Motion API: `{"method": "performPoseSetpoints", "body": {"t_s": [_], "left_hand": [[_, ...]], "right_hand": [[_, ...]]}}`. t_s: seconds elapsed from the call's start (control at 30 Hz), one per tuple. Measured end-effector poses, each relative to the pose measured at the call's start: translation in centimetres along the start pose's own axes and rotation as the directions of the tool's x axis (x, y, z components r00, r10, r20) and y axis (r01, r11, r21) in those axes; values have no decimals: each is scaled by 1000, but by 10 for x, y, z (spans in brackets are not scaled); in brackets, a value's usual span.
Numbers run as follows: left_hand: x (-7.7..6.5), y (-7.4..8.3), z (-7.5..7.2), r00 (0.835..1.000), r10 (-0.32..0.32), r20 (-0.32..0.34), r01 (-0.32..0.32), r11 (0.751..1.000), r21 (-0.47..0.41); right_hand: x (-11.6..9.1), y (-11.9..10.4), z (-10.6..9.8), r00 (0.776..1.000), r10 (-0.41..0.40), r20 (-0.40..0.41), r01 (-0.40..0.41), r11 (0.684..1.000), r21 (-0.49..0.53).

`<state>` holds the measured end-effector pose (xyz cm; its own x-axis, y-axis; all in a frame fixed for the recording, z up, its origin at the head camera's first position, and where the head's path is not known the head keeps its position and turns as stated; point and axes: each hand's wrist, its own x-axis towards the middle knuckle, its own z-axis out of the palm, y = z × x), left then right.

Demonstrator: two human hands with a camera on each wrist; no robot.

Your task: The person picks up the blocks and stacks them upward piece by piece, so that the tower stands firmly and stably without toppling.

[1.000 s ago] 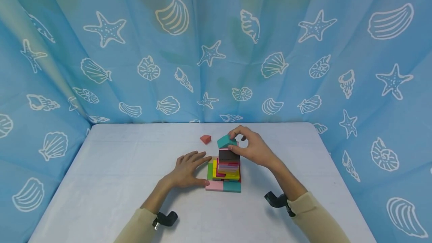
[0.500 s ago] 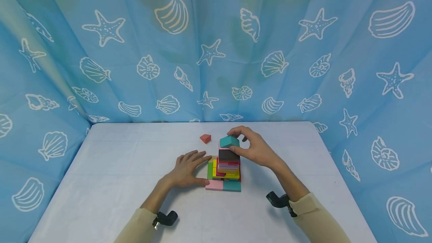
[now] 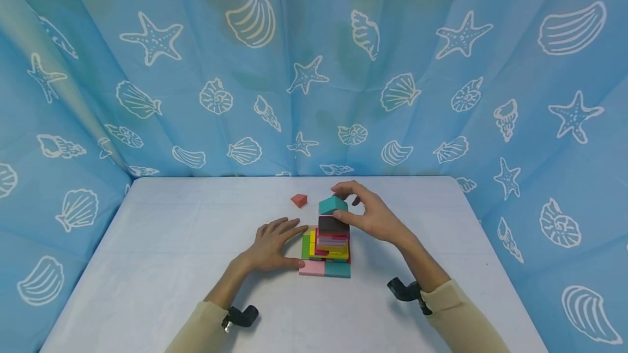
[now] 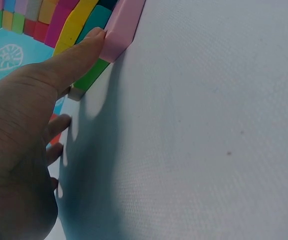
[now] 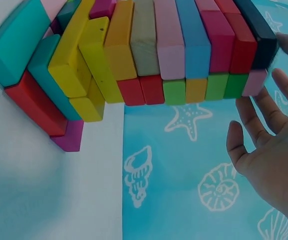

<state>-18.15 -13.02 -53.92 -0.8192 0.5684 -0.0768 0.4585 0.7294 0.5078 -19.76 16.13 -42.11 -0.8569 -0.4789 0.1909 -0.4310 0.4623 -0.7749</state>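
A tall layered tower of coloured blocks (image 3: 332,244) stands on the white table. Topping it is a teal roof-shaped block (image 3: 330,206), over a black block (image 3: 333,225). My right hand (image 3: 373,215) pinches the teal block, thumb at its front right corner and index finger behind its top. In the right wrist view, several right fingers hang beside the tower's upper end, and the teal block is out of sight. My left hand (image 3: 271,247) lies spread at the tower's left, its thumb tip touching the pink block (image 4: 125,32) at the base.
One loose red angular block (image 3: 299,200) lies behind the tower, to its left. The white table (image 3: 162,266) runs back to a blue curtain (image 3: 314,108) printed with shells and starfish. A black wrist camera (image 3: 405,290) sits by the right sleeve.
The right hand has shifted the teal roof-shaped block slightly right, squarer over the tower; during the last half second it barely moves. The left hand stays in place.
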Motion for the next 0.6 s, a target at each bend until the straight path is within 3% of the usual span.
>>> {"method": "performPoseSetpoints", "body": {"t_s": [0.13, 0.2, 0.27, 0.33, 0.4, 0.47, 0.53, 0.6], "left_hand": [[0, -1, 0, 1000, 3, -3, -3, 1000, 8], [1, -1, 1, 1000, 5, -5, -5, 1000, 4], [1, 0, 1, 1000, 8, -7, -8, 1000, -4], [1, 0, 2, 1000, 11, -3, -11, 1000, -8], [1, 0, 3, 1000, 16, 2, -16, 1000, -7], [0, 1, 2, 1000, 13, 7, -13, 1000, 0], [0, 1, 0, 1000, 11, 6, -11, 1000, 5], [0, 1, -2, 1000, 4, 4, -4, 1000, 5]], "right_hand": [[1, 12, -7, 999, 6, -53, -4, 999, 40], [0, 23, -9, 995, 48, -90, -45, 998, 32], [-4, 38, -8, 990, 118, -76, -120, 993, -23], [-13, 55, -3, 978, 208, 16, -205, 972, -116], [-23, 69, 6, 944, 291, 157, -251, 940, -232], [-33, 77, 15, 904, 333, 269, -247, 919, -309], [-39, 78, 23, 881, 349, 320, -240, 912, -333], [-42, 76, 29, 885, 338, 319, -228, 914, -336]]}}
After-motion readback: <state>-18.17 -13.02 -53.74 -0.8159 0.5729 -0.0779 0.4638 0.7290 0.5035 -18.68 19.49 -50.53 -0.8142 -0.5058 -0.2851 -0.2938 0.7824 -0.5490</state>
